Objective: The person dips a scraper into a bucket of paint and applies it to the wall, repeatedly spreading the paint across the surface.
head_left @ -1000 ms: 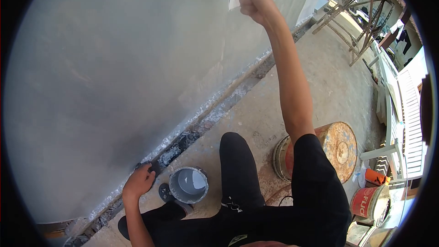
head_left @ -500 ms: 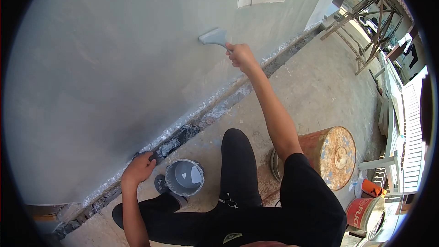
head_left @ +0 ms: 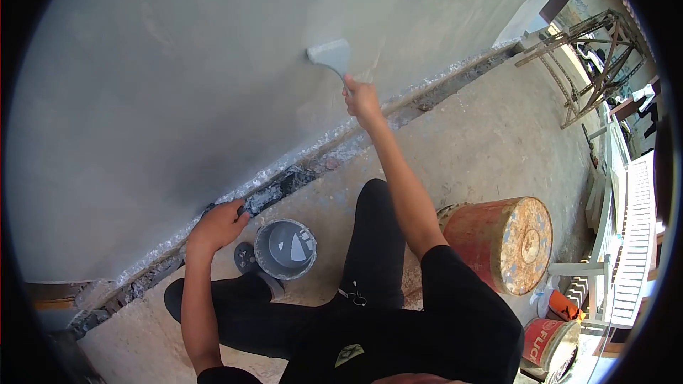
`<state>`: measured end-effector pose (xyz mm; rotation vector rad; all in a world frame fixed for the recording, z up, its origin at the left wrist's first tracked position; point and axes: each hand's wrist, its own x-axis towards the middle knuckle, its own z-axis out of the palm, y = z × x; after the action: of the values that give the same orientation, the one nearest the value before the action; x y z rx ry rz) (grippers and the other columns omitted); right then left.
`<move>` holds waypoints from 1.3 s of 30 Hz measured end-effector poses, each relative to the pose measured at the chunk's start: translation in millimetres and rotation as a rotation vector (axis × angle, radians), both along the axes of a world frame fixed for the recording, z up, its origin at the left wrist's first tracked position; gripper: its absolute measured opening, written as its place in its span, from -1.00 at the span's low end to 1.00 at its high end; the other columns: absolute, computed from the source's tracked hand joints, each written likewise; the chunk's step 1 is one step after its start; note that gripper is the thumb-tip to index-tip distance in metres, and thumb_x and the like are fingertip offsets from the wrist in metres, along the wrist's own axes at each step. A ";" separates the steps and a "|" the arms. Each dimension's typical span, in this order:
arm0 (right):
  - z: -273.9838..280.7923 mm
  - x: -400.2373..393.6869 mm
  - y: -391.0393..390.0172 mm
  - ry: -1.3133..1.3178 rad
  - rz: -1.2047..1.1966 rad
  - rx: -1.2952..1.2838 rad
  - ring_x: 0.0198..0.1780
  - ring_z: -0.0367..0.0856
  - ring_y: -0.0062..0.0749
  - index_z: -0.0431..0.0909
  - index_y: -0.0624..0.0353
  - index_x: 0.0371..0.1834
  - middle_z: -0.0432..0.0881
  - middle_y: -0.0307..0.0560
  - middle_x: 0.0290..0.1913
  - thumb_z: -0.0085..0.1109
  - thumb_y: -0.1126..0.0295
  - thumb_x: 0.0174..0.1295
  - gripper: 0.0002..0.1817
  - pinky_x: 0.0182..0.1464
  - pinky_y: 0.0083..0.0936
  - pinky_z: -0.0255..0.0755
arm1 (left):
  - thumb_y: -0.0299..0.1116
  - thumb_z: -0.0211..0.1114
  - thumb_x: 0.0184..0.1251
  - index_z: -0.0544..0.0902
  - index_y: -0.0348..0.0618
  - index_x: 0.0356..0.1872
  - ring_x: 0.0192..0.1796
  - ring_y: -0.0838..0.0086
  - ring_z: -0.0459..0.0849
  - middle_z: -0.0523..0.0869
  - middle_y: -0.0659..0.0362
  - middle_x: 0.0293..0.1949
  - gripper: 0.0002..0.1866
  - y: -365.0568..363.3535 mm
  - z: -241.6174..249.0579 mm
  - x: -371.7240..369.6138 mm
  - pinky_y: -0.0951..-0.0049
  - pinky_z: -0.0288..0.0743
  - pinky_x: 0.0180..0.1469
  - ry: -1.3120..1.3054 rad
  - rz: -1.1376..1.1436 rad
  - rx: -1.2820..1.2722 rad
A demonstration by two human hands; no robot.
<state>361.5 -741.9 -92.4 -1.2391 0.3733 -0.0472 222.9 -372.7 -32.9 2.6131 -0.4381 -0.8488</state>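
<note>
My right hand (head_left: 363, 103) grips the handle of a wide paintbrush (head_left: 331, 55), its pale, grey-coated head lying against the grey wall (head_left: 192, 64). Low down by the foot of the wall, my left hand (head_left: 219, 226) has its fingers curled. A dark bit shows at its fingertips, too hidden to name. Just right of that hand stands a small bucket (head_left: 311, 259) of grey liquid, with pale patches on the surface.
A narrow gutter (head_left: 284, 183) with rubble runs along the wall's foot. Right of me lies a rusty drum (head_left: 469, 238), with a red labelled pail (head_left: 544, 341) below it. A metal trestle (head_left: 605, 64) and a white slatted bench (head_left: 633, 242) stand farther right.
Against the wall, the paintbrush has moved left, away from the window frame, and tilted more upright. My left hand has shifted slightly up along the gutter. The whole view has turned a little.
</note>
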 end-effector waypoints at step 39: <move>-59.6 -192.1 109.4 0.360 0.850 -0.758 -0.73 0.28 -0.57 0.58 0.25 -0.62 0.36 -0.27 -0.78 0.18 0.04 0.28 -0.51 -0.61 -0.55 0.08 | -0.20 0.11 0.31 0.67 -0.29 -0.23 -0.17 0.07 0.71 0.72 -0.05 -0.27 -0.67 24.2 -15.2 28.5 0.10 0.58 -0.10 -0.136 0.094 0.080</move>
<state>169.4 -632.4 -152.0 -2.0810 0.0999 0.8393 251.3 -348.5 -48.1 2.7521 -0.3203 -0.6746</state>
